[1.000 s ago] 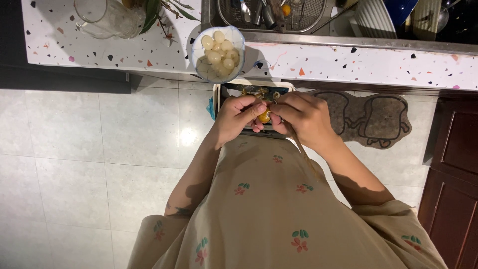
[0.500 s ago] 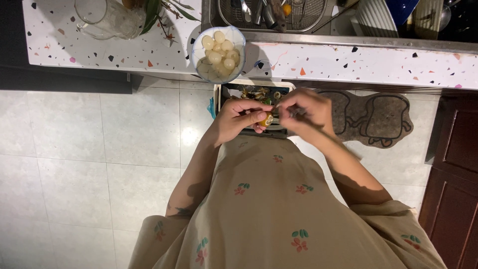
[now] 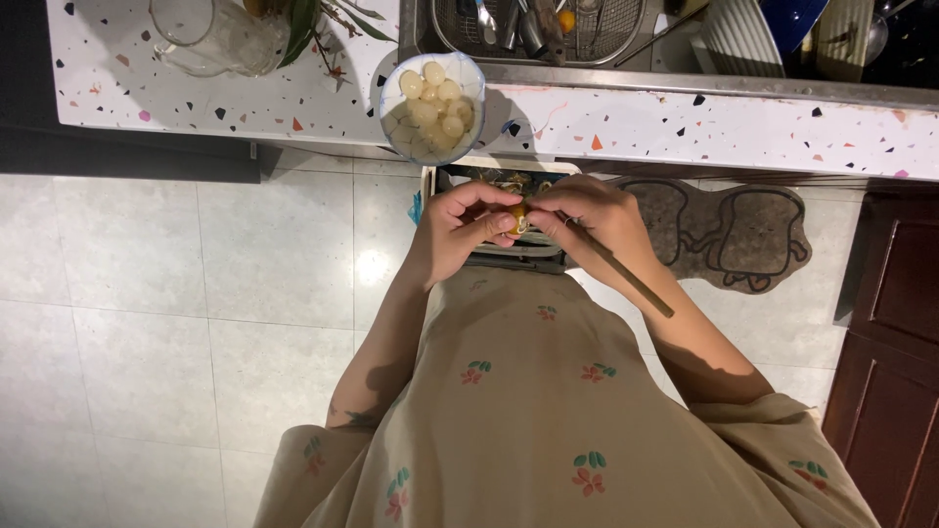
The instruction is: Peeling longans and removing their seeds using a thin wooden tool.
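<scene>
Two hands are meeting over a bin (image 3: 501,256) standing on the floor just below the speckled counter (image 3: 685,127). Left of the bin, pale floor tiles (image 3: 196,293) are catching a glare. On the counter up and left of the bin, a clear glass jug (image 3: 210,37) is sitting, and almost straight above the bin a bowl (image 3: 391,83) of pale round peeled pieces is resting at the counter's edge. Directly over the bin, the left hand (image 3: 455,230) is pinching a small yellow-orange fruit (image 3: 516,217) between thumb and fingertips. The right hand (image 3: 597,220) is closing its fingertips on the same fruit from the other side while gripping a thin brown stick (image 3: 626,277) that is slanting away down and right. Right of the bin, a toast-shaped mat (image 3: 743,235) is lying on the tiles.
</scene>
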